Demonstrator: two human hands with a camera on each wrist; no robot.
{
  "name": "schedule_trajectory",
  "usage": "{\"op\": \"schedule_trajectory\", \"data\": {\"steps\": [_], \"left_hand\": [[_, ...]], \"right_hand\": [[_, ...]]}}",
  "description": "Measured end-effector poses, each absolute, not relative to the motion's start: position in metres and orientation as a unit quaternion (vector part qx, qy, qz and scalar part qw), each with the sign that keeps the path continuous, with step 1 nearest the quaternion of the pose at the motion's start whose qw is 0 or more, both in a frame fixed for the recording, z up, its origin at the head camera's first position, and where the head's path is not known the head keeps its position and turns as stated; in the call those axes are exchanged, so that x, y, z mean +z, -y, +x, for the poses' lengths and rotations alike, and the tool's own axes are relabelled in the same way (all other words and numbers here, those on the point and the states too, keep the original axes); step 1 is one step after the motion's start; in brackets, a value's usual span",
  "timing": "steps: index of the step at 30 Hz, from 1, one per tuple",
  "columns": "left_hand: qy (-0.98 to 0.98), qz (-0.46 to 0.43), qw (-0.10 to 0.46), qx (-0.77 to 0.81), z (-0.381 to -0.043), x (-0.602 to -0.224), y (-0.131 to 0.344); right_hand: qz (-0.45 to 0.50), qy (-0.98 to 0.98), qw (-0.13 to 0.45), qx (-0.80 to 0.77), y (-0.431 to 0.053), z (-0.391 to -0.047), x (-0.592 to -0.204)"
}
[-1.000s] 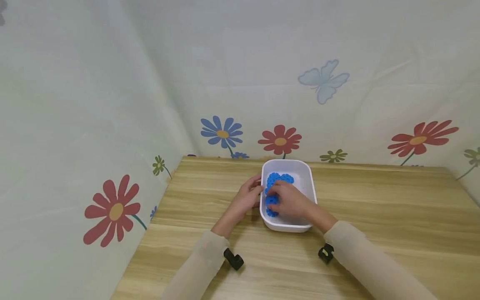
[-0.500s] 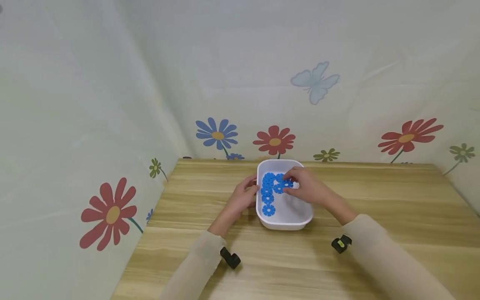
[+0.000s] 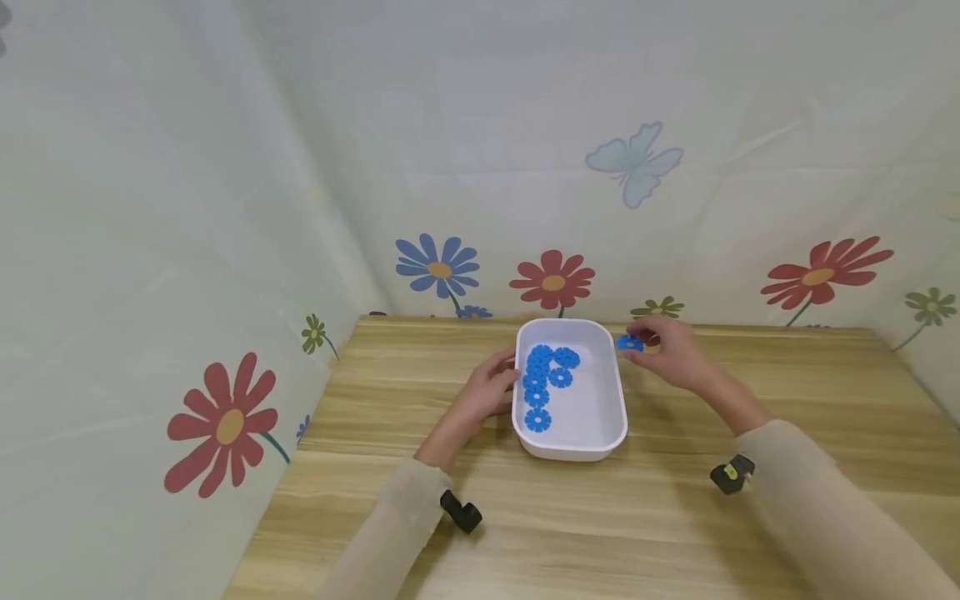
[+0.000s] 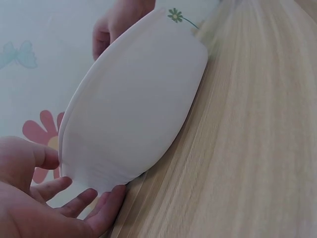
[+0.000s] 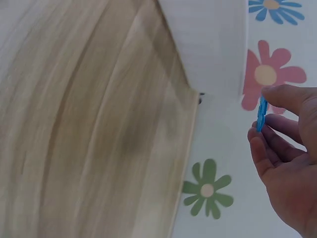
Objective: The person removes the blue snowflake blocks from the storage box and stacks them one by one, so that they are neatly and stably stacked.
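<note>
A white plastic tub [image 3: 592, 417] stands on the wooden table, with several blue flower-shaped discs [image 3: 537, 419] lying mostly along its left side. Against its left wall rests my left hand [image 3: 487, 392]. In the left wrist view the fingertips [image 4: 87, 194] touch the tub's wall low down and the thumb lies at the rim. Just beyond the tub's right rim, my right hand [image 3: 671, 354] pinches one blue snowflake disc [image 3: 630, 342] between thumb and fingers. Seen edge-on in the right wrist view, this disc [image 5: 262, 114] is held above table height.
The wooden table [image 3: 712, 500] ends at a pale curtain [image 3: 480, 150] printed with flowers and a butterfly, close behind the tub. Another curtain side [image 3: 112, 250] hangs along the left edge. A black wrist camera [image 3: 461, 512] is strapped at each cuff.
My right hand came up from among the discs inside the tub, took hold of one and moved right, past the rim. The left hand stays at the tub's left side.
</note>
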State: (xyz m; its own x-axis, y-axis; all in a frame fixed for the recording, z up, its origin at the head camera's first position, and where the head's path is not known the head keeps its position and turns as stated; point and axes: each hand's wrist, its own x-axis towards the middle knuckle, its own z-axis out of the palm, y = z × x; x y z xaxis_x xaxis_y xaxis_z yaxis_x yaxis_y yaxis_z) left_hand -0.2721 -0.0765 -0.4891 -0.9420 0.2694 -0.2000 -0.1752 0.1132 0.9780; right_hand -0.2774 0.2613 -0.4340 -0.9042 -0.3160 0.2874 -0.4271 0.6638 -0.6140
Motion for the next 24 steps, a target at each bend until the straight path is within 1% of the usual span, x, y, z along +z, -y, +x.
{"op": "schedule_trajectory", "data": {"steps": [9, 17, 24], "left_hand": [[-0.725, 0.04, 0.17, 0.667, -0.273, -0.489, 0.073], [-0.721, 0.037, 0.173, 0.67, -0.274, -0.494, 0.077], [-0.712, 0.039, 0.179, 0.678, -0.274, -0.495, 0.079]], "right_hand": [[0.162, 0.926, 0.053, 0.336, -0.29, -0.287, -0.457], [0.14, 0.938, 0.02, 0.316, -0.304, -0.29, -0.479], [0.14, 0.935, 0.009, 0.326, -0.309, -0.288, -0.484]]}}
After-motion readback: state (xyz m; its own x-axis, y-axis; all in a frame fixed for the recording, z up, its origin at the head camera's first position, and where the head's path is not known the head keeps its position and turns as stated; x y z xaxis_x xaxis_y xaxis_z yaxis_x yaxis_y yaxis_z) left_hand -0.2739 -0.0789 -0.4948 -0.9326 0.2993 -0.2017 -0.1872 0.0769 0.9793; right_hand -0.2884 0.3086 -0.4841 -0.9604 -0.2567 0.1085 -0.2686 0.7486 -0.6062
